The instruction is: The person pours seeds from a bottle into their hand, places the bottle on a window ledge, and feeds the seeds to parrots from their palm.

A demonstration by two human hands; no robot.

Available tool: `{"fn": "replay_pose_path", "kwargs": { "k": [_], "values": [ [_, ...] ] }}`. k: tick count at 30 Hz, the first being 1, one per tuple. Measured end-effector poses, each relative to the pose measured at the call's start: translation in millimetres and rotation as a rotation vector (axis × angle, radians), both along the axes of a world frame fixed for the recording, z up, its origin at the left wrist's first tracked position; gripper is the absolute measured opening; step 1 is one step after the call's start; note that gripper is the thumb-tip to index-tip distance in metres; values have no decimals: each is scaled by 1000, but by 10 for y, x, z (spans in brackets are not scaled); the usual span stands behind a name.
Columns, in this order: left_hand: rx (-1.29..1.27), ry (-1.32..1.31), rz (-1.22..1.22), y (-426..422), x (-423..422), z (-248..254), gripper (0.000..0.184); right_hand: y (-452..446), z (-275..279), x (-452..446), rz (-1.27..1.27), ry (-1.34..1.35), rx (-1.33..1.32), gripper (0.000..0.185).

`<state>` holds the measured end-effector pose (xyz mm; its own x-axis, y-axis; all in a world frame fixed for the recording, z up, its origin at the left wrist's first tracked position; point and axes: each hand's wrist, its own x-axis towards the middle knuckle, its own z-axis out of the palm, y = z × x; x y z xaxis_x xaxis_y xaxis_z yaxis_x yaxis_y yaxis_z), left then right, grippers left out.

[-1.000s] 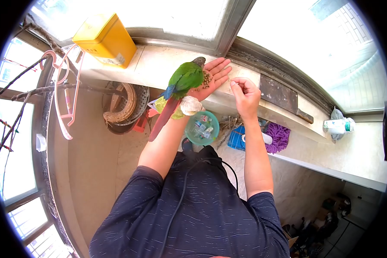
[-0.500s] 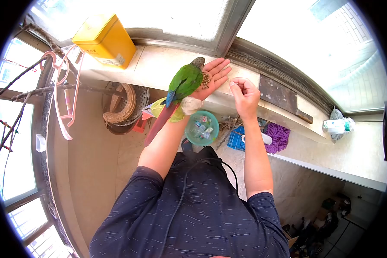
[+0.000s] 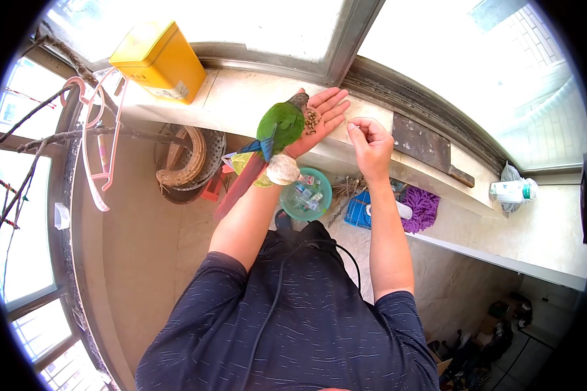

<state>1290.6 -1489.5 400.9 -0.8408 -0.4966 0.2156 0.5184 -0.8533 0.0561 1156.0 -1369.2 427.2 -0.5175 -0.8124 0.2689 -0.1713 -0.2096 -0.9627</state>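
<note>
Palm up, my left hand [image 3: 324,117] has its fingers stretched out and bears a small heap of brown pellets [image 3: 312,120]. A green parrot [image 3: 282,124] with a grey head, blue wing feathers and a long red tail perches at the palm, its head bent beside the pellets. Close to it on my wrist is a second bird [image 3: 283,169], whitish and yellow-green, partly hidden by the red tail. Just right of the palm, my right hand [image 3: 372,143] is closed in a pinch; anything between its fingertips is too small to name.
A yellow tin [image 3: 160,62] stands on the window ledge. Pink hangers [image 3: 101,143] and branches hang at the left. Below are a teal basin [image 3: 305,195] with small items, a round dark container [image 3: 209,159] and a purple mop head [image 3: 422,208]. A plastic bottle [image 3: 512,191] lies at right.
The green parrot has shifted slightly and its tail has swung left. The second bird's whitish part has moved a little left and down. Both my hands are nearly still.
</note>
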Motion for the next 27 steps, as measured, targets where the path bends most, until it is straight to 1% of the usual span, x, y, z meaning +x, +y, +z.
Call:
{"fn": "replay_pose_path", "kwargs": {
  "k": [27],
  "values": [
    [-18,-19,-1,-1,8,-5,73,-13,-52,-16,-9,13,8,4]
  ]
}}
